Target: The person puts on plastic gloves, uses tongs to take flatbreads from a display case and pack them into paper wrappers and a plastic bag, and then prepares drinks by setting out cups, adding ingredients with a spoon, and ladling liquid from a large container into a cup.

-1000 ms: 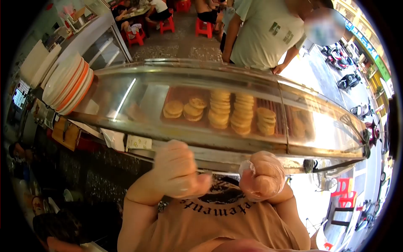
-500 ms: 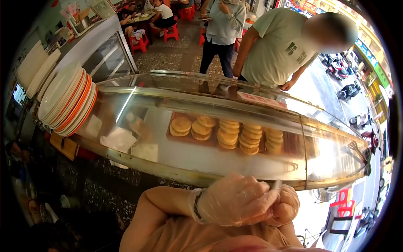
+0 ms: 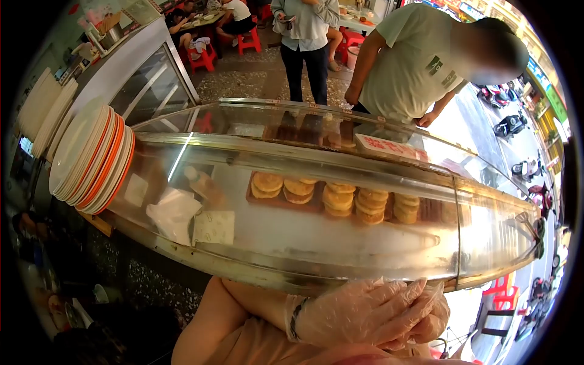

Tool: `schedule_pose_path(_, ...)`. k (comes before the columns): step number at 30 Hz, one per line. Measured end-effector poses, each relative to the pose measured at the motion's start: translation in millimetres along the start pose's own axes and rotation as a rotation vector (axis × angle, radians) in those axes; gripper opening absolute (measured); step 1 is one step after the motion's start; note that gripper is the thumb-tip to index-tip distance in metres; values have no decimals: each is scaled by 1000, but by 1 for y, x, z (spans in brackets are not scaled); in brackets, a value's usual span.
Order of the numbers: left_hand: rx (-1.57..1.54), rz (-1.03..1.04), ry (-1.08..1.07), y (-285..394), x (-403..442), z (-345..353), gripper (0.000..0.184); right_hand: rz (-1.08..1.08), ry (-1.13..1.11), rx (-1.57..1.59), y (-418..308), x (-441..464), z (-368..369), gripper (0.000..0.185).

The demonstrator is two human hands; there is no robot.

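My left hand (image 3: 356, 311), in a clear plastic glove with a dark bracelet at the wrist, lies in front of my chest. Its fingers stretch rightward across my right hand (image 3: 433, 316), touching it. The right hand is gloved too and looks curled; the left fingers cover part of it, and whatever it may hold is hidden. Just beyond both hands is the near edge of a glass display case (image 3: 255, 271). Inside it, stacks of round golden cakes (image 3: 339, 199) sit on a brown tray (image 3: 258, 198).
Stacked plates (image 3: 79, 158) stand at the case's left end. A white bag (image 3: 173, 213) and a patterned paper square (image 3: 214, 227) are near the case's left part. A person in a pale green shirt (image 3: 410, 61) leans over the far side; another person (image 3: 307, 48) stands behind. Tongs (image 3: 528, 222) are at the right end.
The left fingers, pinched at the right hand before, now lie stretched over it. Both hands sit slightly lower and further right in view. The person in green leans further over the case.
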State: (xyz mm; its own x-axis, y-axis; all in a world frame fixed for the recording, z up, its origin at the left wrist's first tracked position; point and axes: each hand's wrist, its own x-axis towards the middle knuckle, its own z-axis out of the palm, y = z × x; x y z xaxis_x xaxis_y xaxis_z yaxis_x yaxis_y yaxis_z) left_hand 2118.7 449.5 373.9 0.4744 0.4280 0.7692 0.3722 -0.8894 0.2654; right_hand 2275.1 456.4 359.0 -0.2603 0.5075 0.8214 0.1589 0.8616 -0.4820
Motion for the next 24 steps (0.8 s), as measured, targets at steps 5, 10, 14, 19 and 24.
schedule_pose_path(5, -78, -40, -13, -2, 5, -12, 52, -8, -2, 27, 0, 3, 3, 25)
schedule_pose_path(10, -175, -104, -98, 6, 12, -21, 62, -25, -6, 62, -2, 6, 4, 23)
schedule_pose_path(14, 38, 25, 30, 1, 1, 2, 51, -31, -18, 79, -3, 6, 5, 22)
schedule_pose_path(19, -73, -43, -34, 3, 0, 2, 57, -34, -16, 107, -4, 8, 5, 20)
schedule_pose_path(24, -104, -8, -99, 0, -2, 0, 58, -48, -5, 126, -11, 15, 0, 19)
